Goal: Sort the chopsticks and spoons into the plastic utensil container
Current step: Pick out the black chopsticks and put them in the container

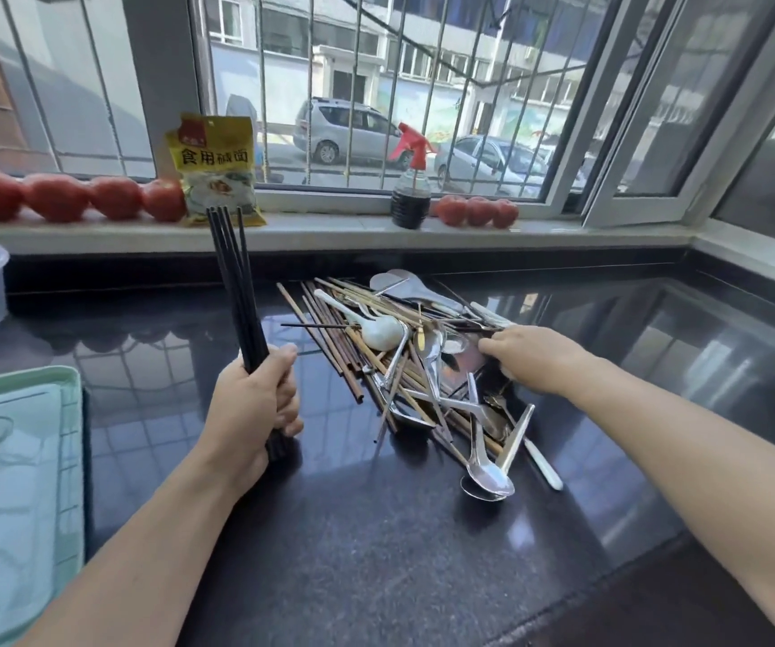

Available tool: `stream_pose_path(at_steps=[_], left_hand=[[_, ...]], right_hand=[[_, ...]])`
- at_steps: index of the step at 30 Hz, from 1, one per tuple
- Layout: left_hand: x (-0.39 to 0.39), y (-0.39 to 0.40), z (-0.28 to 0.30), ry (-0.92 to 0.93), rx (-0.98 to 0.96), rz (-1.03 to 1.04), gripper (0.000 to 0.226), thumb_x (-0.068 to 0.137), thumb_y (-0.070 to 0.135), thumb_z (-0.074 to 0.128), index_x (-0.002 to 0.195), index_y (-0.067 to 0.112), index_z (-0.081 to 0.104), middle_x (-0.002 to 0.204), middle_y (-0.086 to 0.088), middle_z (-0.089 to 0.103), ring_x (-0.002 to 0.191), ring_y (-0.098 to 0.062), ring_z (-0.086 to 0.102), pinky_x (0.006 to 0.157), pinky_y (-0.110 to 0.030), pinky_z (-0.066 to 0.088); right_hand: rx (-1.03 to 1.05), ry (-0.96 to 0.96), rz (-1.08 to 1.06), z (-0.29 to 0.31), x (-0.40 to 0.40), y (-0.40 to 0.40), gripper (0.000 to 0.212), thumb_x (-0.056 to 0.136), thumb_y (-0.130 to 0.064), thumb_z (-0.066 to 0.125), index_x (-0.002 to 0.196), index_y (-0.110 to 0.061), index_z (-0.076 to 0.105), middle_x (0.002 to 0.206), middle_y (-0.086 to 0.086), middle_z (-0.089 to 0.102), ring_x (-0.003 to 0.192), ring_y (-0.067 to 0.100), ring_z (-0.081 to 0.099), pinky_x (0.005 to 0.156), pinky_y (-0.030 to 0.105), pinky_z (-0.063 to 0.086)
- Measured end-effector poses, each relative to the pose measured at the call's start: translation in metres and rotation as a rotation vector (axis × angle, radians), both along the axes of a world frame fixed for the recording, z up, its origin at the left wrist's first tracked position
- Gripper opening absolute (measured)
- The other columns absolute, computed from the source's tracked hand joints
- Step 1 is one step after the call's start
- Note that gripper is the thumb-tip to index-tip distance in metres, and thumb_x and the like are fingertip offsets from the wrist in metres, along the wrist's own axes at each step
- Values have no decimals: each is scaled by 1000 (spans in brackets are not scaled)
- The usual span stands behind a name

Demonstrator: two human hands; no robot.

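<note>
The left hand (254,403) is clamped around black chopsticks (236,291), held upright to keep them together. The right hand (535,357) reaches into the pile (404,366), fingers bent on something (I cannot tell what). The green container (12,483) waits far left.

left hand (254,399): fist closed, upright | right hand (535,359): reaching forward, palm down, fingers (493,345) extended

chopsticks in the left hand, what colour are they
Black chopsticks, clearest in the head view.

Bare countertop (376,553) near; utensil pile (413,366) blocks the middle.
</note>
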State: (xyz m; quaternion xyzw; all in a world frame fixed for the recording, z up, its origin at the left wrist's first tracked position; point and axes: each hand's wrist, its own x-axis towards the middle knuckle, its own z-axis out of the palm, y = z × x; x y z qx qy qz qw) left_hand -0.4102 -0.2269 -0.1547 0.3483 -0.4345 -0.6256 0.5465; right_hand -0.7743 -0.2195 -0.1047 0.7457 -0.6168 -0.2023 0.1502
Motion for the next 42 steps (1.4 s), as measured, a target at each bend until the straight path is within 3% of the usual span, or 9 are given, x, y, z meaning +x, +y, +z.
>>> stream_pose_path(at_steps=[7, 11, 15, 19, 23, 27, 30, 37, 42], left_hand=[[6, -8, -4, 80, 37, -1, 19, 89, 28, 69, 73, 21, 62, 53, 1, 31, 39, -14, 25, 41, -24, 30], [7, -9, -5, 94, 59, -21, 6, 85, 17, 64, 81, 21, 67, 55, 0, 35, 39, -15, 28, 42, -25, 31], [7, -7, -4, 122, 105, -28, 12, 88, 13, 58, 81, 21, 65, 58, 0, 46, 39, -14, 30, 41, -24, 32], [2, -3, 2, 152, 118, -80, 6, 99, 11, 55, 95, 15, 55, 63, 0, 48, 40, -12, 31, 38, -23, 29], [-3, 6, 9, 180, 53, -97, 29, 97, 38, 67, 103, 11, 57, 66, 3, 46, 44, -10, 32, 39, -23, 29], [-4, 14, 17, 253, 89, -44, 60, 90, 54, 65, 121, 4, 59, 84, -11, 54, 61, -24, 50, 48, -29, 40], [1, 17, 21, 232, 203, -25, 58, 95, 56, 59, 125, 7, 58, 105, -20, 68, 90, -34, 70, 64, -42, 60], [-3, 17, 17, 278, 262, -127, 39, 104, 44, 51, 96, 8, 64, 86, -15, 69, 74, -27, 71, 57, -32, 57], [8, -1, 10, 373, 305, 150, 35, 104, 31, 51, 73, 16, 53, 72, -4, 57, 63, -20, 66, 55, -30, 55]], right_hand=[[-422, 21, 303, 19, -3, -10, 20, 83, 1, 66, 99, -10, 70, 94, 9, 64, 89, 33, 59, 90, 40, 46], [-397, 170, 207, 46, -6, -18, 34, 84, 1, 63, 112, -17, 66, 110, 4, 65, 114, 29, 56, 120, 43, 22], [-472, 139, -94, 73, -15, -8, 34, 81, -1, 62, 110, -19, 64, 110, 4, 68, 112, 29, 58, 112, 42, 32], [-459, -529, -388, 84, 35, -2, 14, 97, -13, 54, 107, -15, 62, 104, 15, 70, 91, 38, 65, 82, 46, 54], [-258, -1177, -136, 73, 147, 14, 17, 98, -10, 50, 104, -13, 66, 85, 3, 69, 63, 18, 65, 55, 32, 53], [-182, -1060, 87, 34, 248, 37, 17, 95, -10, 51, 90, -23, 60, 80, -4, 55, 72, 17, 56, 64, 28, 43], [-122, -940, 60, 19, 276, 43, 26, 94, -9, 50, 120, -15, 52, 100, 4, 42, 93, 32, 56, 81, 42, 49], [0, -716, -12, 21, 281, 45, 39, 93, -5, 57, 130, 0, 44, 107, 7, 26, 78, 27, 41, 65, 37, 37], [195, -949, 223, 33, 254, 30, 20, 99, -24, 55, 112, -14, 66, 114, 4, 60, 100, 15, 53, 86, 32, 46]])
